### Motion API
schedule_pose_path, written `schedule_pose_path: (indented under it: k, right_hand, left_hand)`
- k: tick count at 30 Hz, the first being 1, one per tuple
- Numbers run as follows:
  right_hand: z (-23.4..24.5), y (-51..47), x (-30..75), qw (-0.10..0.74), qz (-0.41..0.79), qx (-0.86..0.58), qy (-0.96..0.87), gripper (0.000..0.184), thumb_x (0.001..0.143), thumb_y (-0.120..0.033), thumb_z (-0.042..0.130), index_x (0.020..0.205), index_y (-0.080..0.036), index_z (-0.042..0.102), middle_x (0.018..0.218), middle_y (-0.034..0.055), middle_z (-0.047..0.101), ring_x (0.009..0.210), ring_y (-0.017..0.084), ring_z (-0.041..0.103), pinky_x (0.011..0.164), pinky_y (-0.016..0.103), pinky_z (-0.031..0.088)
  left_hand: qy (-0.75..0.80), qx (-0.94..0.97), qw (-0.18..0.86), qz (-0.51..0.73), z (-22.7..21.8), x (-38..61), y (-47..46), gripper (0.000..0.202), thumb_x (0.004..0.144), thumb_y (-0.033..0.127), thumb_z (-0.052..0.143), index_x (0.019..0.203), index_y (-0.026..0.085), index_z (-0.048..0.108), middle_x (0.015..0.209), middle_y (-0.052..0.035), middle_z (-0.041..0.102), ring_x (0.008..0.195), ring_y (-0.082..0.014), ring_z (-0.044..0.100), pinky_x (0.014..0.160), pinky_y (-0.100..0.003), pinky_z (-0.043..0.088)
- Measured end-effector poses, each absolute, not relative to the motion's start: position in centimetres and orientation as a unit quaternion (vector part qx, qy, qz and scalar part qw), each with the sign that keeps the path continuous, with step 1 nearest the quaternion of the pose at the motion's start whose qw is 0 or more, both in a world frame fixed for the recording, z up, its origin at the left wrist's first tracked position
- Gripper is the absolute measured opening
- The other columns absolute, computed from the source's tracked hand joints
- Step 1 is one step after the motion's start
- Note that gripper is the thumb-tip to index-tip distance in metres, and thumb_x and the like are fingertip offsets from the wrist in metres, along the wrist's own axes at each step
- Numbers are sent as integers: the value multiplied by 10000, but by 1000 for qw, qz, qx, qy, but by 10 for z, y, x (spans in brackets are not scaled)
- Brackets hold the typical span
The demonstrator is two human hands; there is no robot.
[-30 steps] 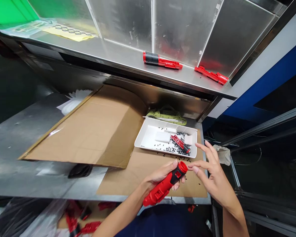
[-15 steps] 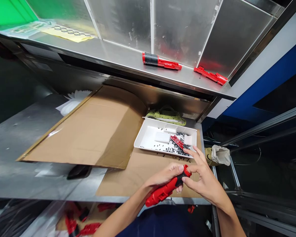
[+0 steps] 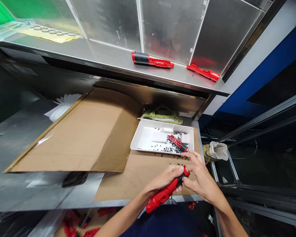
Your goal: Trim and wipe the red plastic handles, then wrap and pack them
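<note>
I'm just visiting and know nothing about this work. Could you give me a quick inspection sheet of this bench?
surface: steel bench partly covered by cardboard
job's things: red-and-black tool
clutter: white tray holding black bits; red parts on a steel shelf
hands: left hand grips the tool; right hand has its fingers at the red tip
cables: perhaps a thin wire
surroundings: blue panel, paper bag
</note>
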State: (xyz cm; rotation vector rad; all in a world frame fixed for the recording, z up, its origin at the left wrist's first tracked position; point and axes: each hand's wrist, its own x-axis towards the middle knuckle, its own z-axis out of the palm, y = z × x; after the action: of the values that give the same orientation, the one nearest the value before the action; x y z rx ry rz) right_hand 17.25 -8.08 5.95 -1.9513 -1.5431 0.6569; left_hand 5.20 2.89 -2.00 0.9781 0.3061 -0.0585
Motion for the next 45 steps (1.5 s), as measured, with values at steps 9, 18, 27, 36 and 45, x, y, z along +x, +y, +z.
schedule_pose_path:
  k: [9,18,27,36,45]
  right_hand:
    - [74,-110,159,234,125,-792,-549,213,849,-264,601,1061,-251,594,1622,66,244,1521,379,95,1140,713,231]
    - [91,-120,177,389,72,-782,-482,345,984,-349,474,667,-242,558,1412,34,527,1454,303,284,1182,576,215]
    - [38,-104,204,455,91,-772,-434,161,914,-369,556,1015,-245,583,1392,106,552,1361,286,439,1125,527,323]
    - [-87,-55,267,260,163,-866,-394,250,911,-313,502,1057,-168,643,1099,114,713,1034,244,672,866,369,515]
    - [-113,20,261,-17,162,-895,-415,299,902,-380,666,1106,-162,644,1241,82,619,1236,273,524,1064,524,386]
  left_hand:
    - [127,389,911,-42,-13,48,29,661,729,772,625,867,131,714,622,-22,625,424,-103,521,418,-233,345]
    - [113,316,938,-88,-15,40,33,719,856,712,515,1206,108,687,704,-17,601,418,-84,496,395,-226,310]
    - [208,430,865,155,-14,33,52,623,656,644,793,1020,139,761,819,-56,708,791,-169,621,774,-250,475]
    - [539,174,714,412,-105,-22,71,172,862,340,685,926,192,624,842,-19,701,813,-151,682,842,-289,543]
    - [669,201,590,405,-183,-48,53,50,848,216,608,864,214,561,829,-25,661,877,-206,703,945,-415,535]
